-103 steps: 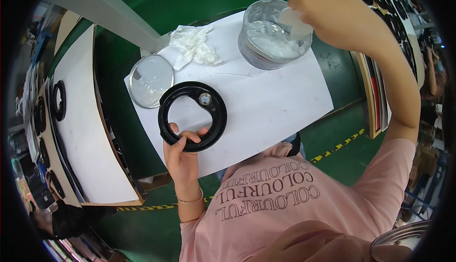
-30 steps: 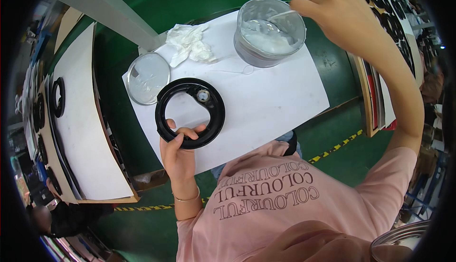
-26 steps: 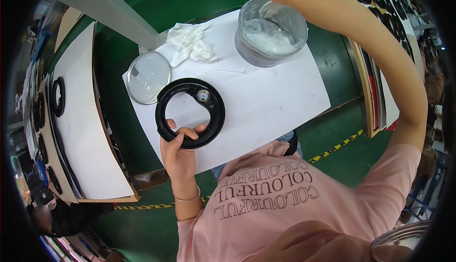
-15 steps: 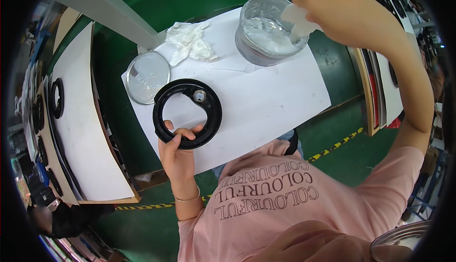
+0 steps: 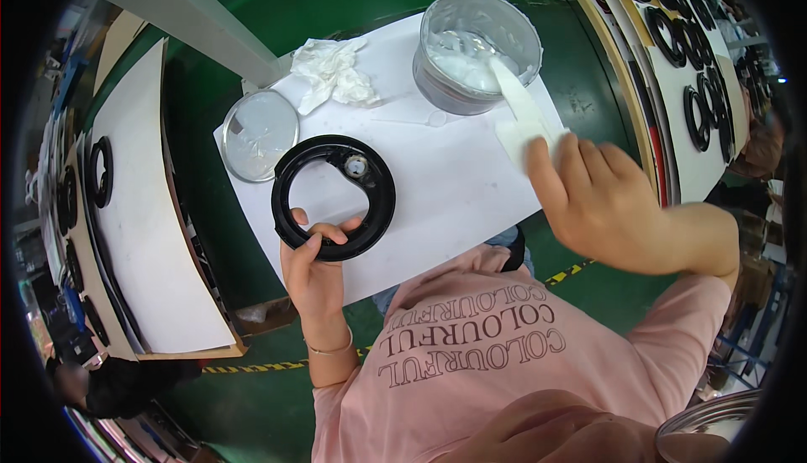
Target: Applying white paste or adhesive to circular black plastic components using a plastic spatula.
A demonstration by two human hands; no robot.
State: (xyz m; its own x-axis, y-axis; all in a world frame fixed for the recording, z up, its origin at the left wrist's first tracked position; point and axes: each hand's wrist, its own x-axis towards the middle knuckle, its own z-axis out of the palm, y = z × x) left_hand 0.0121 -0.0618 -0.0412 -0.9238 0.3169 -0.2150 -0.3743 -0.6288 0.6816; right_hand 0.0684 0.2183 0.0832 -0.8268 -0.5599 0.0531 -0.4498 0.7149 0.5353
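My left hand [image 5: 314,265] grips the lower edge of a black plastic ring [image 5: 380,219], with fingers through its opening; a small round pale insert sits at the ring's upper right. In my right hand [image 5: 601,198] is a white plastic spatula [image 5: 523,110], pinched at its wide end. Its narrow tip reaches over the rim of a clear tub [image 5: 433,85] holding whitish, translucent grease [image 5: 462,58]. Whether the tip touches the grease I cannot tell.
White paper [image 5: 454,186] covers the bench under the tub. On it lie a round clear lid [image 5: 261,137], a crumpled white tissue [image 5: 332,72] and a thin clear stick [image 5: 435,118]. Boards with black rings [image 5: 668,36] stand at right; another board [image 5: 143,211] is at left.
My right hand has swung from beyond the tub toward me, to its near right side, turning the spatula with it. The left hand and ring have hardly moved.
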